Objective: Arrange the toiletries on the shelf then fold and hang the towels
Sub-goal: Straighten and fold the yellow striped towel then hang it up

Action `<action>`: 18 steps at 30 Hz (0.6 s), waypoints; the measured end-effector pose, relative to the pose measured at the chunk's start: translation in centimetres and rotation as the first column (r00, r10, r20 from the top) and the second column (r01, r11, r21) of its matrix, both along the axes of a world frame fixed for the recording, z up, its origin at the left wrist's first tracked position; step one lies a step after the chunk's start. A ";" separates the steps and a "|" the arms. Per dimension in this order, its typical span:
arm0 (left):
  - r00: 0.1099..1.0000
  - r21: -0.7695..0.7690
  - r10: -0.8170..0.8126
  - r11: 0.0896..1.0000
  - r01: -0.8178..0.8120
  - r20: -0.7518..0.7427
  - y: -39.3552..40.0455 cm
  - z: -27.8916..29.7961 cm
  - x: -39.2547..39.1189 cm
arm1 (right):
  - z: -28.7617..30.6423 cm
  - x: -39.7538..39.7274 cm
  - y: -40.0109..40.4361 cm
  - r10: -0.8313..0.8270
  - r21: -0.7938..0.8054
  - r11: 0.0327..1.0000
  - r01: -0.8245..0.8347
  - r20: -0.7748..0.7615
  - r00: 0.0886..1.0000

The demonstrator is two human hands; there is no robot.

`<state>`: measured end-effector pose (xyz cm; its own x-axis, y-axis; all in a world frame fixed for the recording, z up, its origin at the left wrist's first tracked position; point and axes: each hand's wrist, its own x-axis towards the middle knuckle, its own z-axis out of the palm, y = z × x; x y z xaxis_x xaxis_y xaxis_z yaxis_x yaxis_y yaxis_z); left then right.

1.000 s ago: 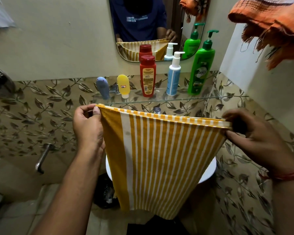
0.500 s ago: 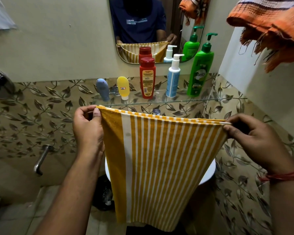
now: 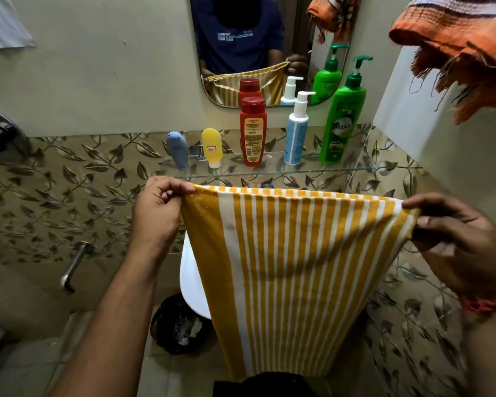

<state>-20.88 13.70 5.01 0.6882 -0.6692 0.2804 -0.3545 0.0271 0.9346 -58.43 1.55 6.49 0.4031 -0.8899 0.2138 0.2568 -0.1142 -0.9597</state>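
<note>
A yellow-and-white striped towel (image 3: 287, 270) hangs stretched between my hands, below the glass shelf (image 3: 269, 174). My left hand (image 3: 158, 213) pinches its top left corner and my right hand (image 3: 453, 239) pinches its top right corner. On the shelf stand a grey-blue tube (image 3: 178, 150), a yellow tube (image 3: 212, 147), a red bottle (image 3: 252, 131), a white-and-blue pump bottle (image 3: 296, 130) and a green pump bottle (image 3: 342, 116). An orange striped towel (image 3: 455, 38) hangs at the top right.
A mirror (image 3: 269, 38) hangs on the wall above the shelf. The white basin (image 3: 192, 282) is mostly hidden behind the towel. A black bin (image 3: 181, 325) stands on the floor below it. A chrome tap (image 3: 73, 265) juts from the tiled wall at left.
My right hand has lowered a little with its corner, and the towel's top edge now runs straighter between my hands. The bottles have not moved.
</note>
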 end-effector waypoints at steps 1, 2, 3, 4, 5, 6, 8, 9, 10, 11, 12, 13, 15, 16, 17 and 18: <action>1.000 -0.003 0.006 1.000 -0.006 -0.006 0.0 0.2 -0.2 | 0.3 -0.1 0.4 0.044 -0.002 0.999 -0.044 -0.007 0.999; 1.000 -0.017 0.007 1.000 -0.007 -0.013 0.0 0.4 -0.4 | 0.5 -0.2 0.8 0.066 -0.031 0.997 -0.066 -0.018 0.998; 1.000 -0.040 0.005 0.999 -0.005 -0.018 -0.2 0.5 -0.7 | 0.9 0.0 1.2 0.095 -0.074 0.993 -0.096 -0.029 0.995; 1.000 -0.063 0.000 0.998 -0.002 -0.019 -0.4 0.8 -1.2 | 1.3 0.1 1.5 0.104 -0.154 0.981 -0.115 -0.078 0.991; 1.000 -0.082 -0.005 0.997 0.004 -0.013 -0.6 1.0 -1.8 | 2.1 0.7 1.9 0.077 -0.237 0.964 -0.120 -0.181 0.980; 1.000 -0.099 -0.014 0.995 0.013 -0.007 -0.9 1.2 -2.5 | 2.7 1.4 2.2 0.018 -0.368 0.921 -0.129 -0.292 0.956; 0.998 -0.128 -0.058 0.990 0.057 -0.008 -1.7 1.3 -4.2 | 3.7 3.6 2.6 -0.121 -0.625 0.739 -0.251 -0.490 0.863; 0.995 -0.144 -0.094 0.985 0.091 -0.015 -2.0 1.4 -5.1 | 4.1 4.8 3.0 -0.157 -0.687 0.657 -0.310 -0.527 0.835; 0.992 -0.157 -0.128 0.980 0.124 -0.018 -2.3 1.4 -6.0 | 4.2 6.0 3.3 -0.138 -0.696 0.627 -0.349 -0.541 0.830; 0.988 -0.168 -0.153 0.975 0.147 -0.024 -2.5 1.4 -6.7 | 4.3 7.2 3.6 -0.075 -0.666 0.642 -0.380 -0.547 0.834; 0.985 -0.170 -0.172 0.972 0.165 -0.028 -2.6 1.5 -7.3 | 4.2 8.2 3.9 -0.003 -0.622 0.671 -0.402 -0.545 0.839; 0.981 -0.170 -0.189 0.969 0.181 -0.034 -2.6 1.5 -7.9 | 4.0 9.2 4.2 0.058 -0.570 0.711 -0.411 -0.536 0.842; 0.974 -0.174 -0.219 0.963 0.207 -0.057 -2.4 1.7 -8.7 | 3.5 10.7 4.4 0.038 -0.525 0.778 -0.343 -0.506 0.861; 0.969 -0.177 -0.237 0.959 0.221 -0.075 -2.3 1.8 -9.0 | 3.2 11.4 4.4 0.001 -0.518 0.807 -0.285 -0.481 0.877; 0.961 -0.180 -0.260 0.954 0.241 -0.096 -2.1 1.8 -9.3 | 3.0 12.0 4.4 -0.028 -0.503 0.834 -0.228 -0.451 0.892; 0.949 -0.184 -0.289 0.947 0.264 -0.126 -2.0 1.8 -9.5 | 2.8 12.6 4.5 -0.056 -0.490 0.854 -0.176 -0.422 0.905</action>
<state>-30.42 11.74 6.80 0.5250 -0.7927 0.3099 -0.1683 0.2603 0.9508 -45.86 6.01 9.30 0.6044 -0.6717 0.4284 -0.1199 -0.6083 -0.7846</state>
